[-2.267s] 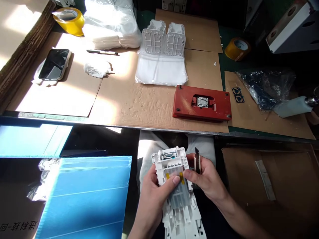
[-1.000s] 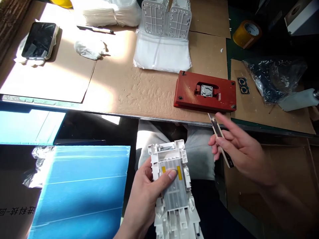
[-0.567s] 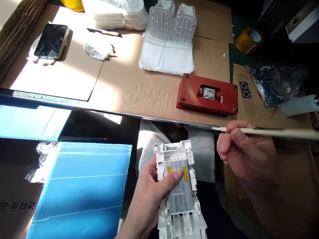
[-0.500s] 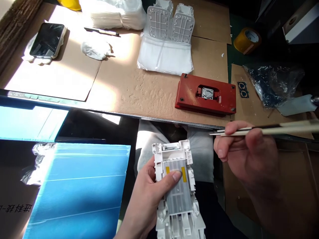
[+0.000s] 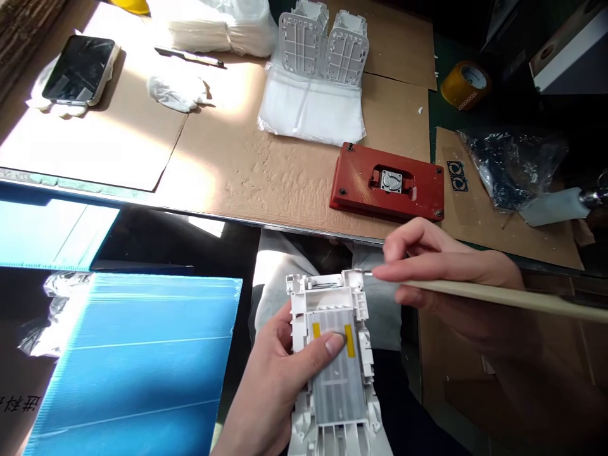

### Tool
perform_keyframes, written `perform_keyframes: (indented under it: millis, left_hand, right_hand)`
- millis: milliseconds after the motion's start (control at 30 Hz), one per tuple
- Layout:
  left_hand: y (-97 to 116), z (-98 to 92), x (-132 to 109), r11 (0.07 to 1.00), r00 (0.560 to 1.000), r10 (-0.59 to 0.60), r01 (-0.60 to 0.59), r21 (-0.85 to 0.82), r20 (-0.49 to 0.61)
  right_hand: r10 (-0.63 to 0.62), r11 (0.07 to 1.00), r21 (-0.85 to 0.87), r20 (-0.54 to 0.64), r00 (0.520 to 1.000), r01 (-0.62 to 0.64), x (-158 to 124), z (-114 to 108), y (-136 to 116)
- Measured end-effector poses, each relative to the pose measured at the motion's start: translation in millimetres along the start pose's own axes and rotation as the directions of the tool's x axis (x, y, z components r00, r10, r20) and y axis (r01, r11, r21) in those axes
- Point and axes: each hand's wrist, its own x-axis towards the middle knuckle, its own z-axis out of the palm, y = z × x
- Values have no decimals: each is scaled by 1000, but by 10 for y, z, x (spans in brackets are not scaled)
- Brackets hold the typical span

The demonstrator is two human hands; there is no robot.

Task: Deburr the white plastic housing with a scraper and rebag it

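Observation:
My left hand [image 5: 285, 373] is wrapped round a white plastic housing [image 5: 362, 345] over my lap, its thumb pressed on the grey ribbed plate [image 5: 338, 392] with two yellow strips. Between the fingers of my right hand [image 5: 427, 259] is a pair of long, pale tweezers [image 5: 484, 293]. Their thin tip reaches the housing's upper right corner; whether it touches I cannot tell. A red fixture [image 5: 361, 190] with a small silver square part [image 5: 391, 182] in its recess lies on the table beyond my right hand.
Two white plastic housings [image 5: 300, 44] stand on clear bags [image 5: 311, 111] at the back. A phone [image 5: 80, 69], a glove [image 5: 175, 93] and a pen [image 5: 190, 57] lie left. Tape [image 5: 465, 85], a black fan-patterned piece [image 5: 457, 176] and a plastic bag [image 5: 515, 168] lie right. A blue sheet [image 5: 142, 361] is lower left.
My right hand has moved left with the tweezers, bringing their tip to the housing's upper right corner. My left hand keeps the same hold; the view has shifted slightly.

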Motion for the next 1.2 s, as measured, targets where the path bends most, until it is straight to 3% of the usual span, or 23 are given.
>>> perform_keyframes:
  millis: [100, 233, 367, 533, 1200]
  left_hand:
    - [-8, -3, 3, 1000, 1000, 5, -5, -5, -2]
    - [-29, -5, 1, 1000, 1000, 4, -4, 0, 11]
    - [-23, 14, -19, 1000, 1000, 8, -8, -5, -19]
    - [-1, 49, -40, 1000, 1000, -16, 16, -7, 1]
    - [-5, 90, -53, 1000, 999, -23, 22, -18, -43]
  right_hand:
    - [-56, 994, 94, 45, 997, 51, 35, 61, 33]
    - [-10, 983, 181, -26, 1000, 15, 35, 201, 63]
    - [-97, 992, 73, -105, 990, 105, 33, 293, 88]
    - [-182, 973, 127, -91, 979, 193, 33, 311, 128]
    - [-246, 967, 52, -42, 968, 248, 53, 302, 166]
